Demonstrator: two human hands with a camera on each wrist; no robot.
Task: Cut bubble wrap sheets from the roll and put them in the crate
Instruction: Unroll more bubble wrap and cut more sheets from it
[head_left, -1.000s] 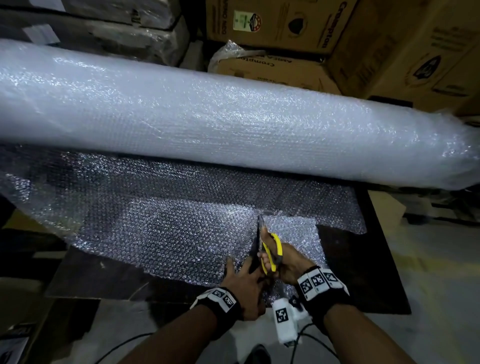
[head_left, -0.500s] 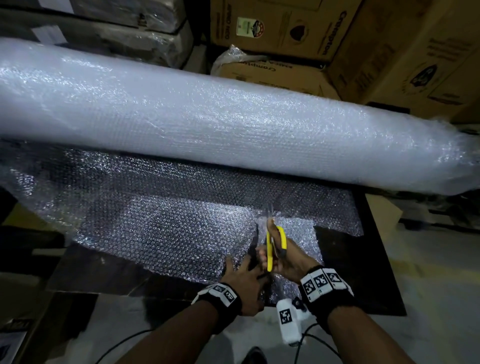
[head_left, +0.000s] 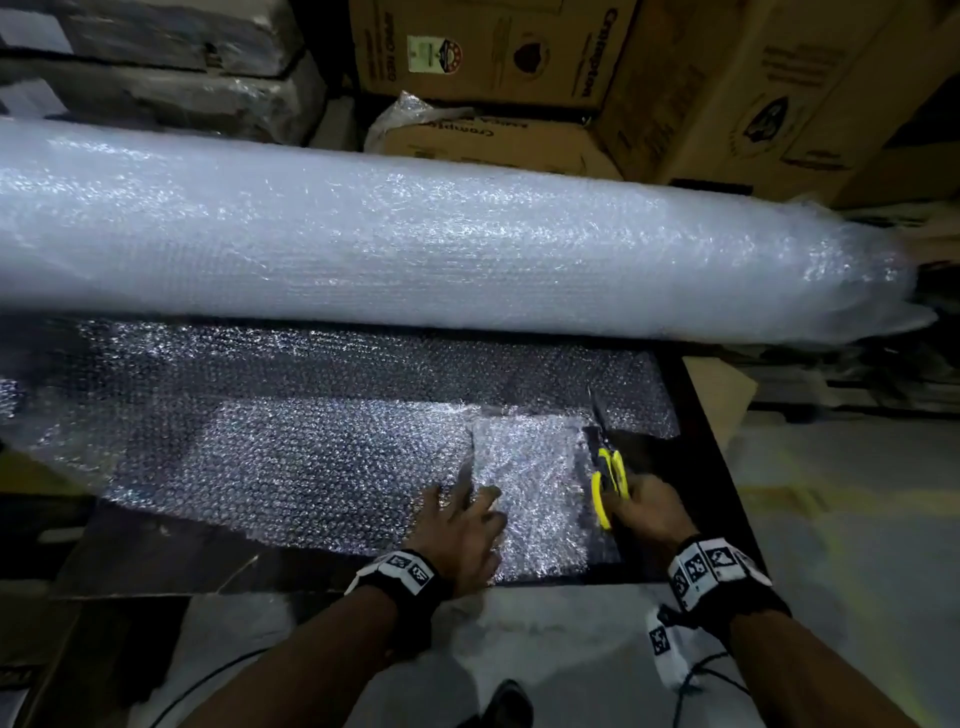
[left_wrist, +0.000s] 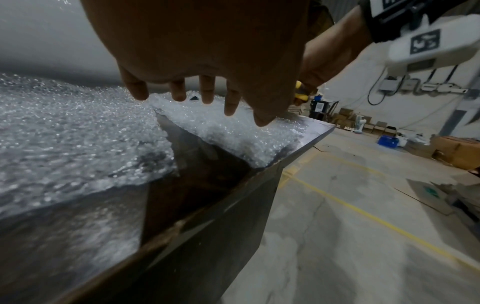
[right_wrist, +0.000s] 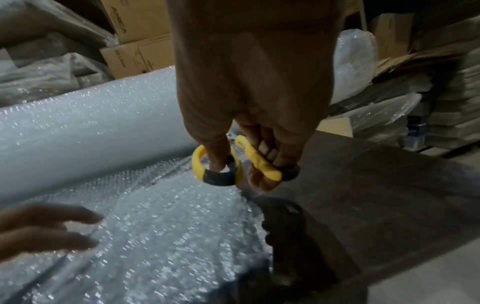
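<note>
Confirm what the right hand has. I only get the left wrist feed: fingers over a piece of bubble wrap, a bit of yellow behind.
Observer: The right hand grips yellow-handled scissors, thumb through one loop, fingers through the other.
Operator: Where are the blades?
Observer: In the head view they point toward the roll, along the right edge of the small piece by the left hand.
Operator: What's behind the roll?
Observer: Stacked cardboard boxes.
</note>
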